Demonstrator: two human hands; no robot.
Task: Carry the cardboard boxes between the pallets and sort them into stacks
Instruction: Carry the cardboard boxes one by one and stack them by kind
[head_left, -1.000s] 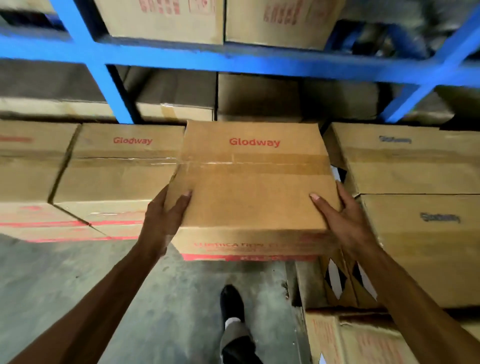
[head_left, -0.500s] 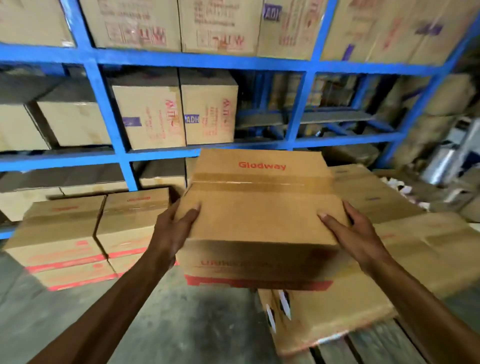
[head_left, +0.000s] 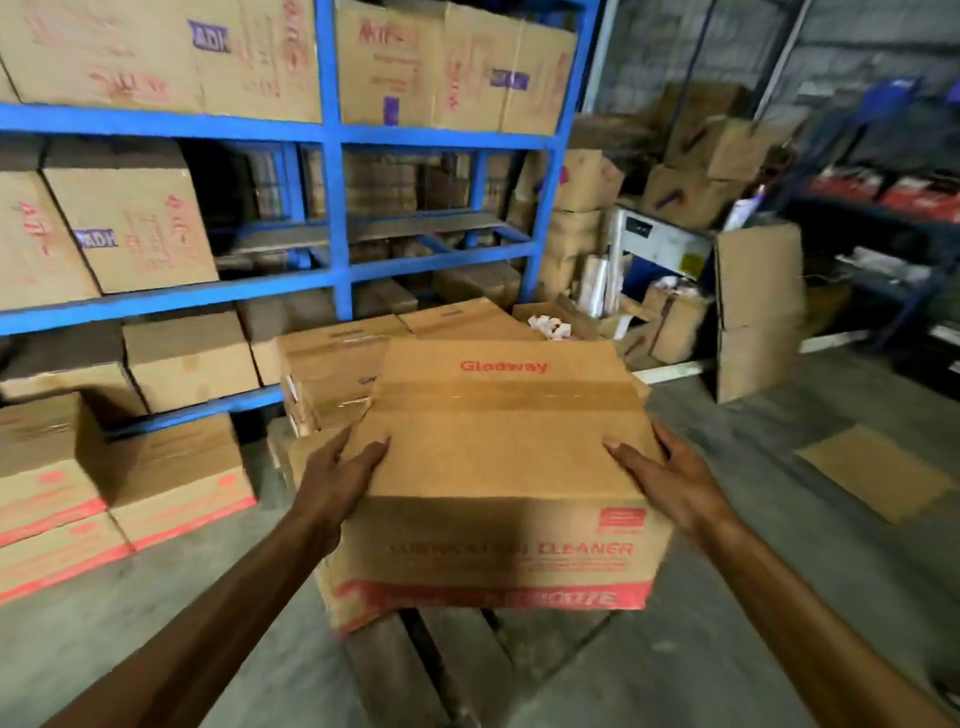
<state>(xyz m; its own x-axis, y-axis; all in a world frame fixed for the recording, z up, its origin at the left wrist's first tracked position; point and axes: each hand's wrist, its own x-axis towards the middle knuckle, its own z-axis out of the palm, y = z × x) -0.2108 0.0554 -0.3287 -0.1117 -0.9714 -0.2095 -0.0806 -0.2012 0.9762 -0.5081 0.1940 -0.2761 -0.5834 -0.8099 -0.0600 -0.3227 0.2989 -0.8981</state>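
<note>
- Fingers of left hand (head_left: 340, 475) and right hand (head_left: 675, 480) clamp opposite sides of the carried box (head_left: 498, 467), thumbs lying on top.
- Box reads "Glodway", "CLEANER"; taped seam, red band below.
- Held above the wooden pallet (head_left: 441, 670), in front of stacked boxes (head_left: 332, 379).
- Blue rack (head_left: 332, 208) cartons: "ADH".

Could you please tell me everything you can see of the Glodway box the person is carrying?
The Glodway box is brown corrugated cardboard, closed, with clear tape across its top flaps and "Glodway" printed in red on top. Its near face carries red lettering ending in "CLEANER" above a red band. It sits roughly level, above a wooden pallet. The left hand and right hand grip its near top corners.
</note>
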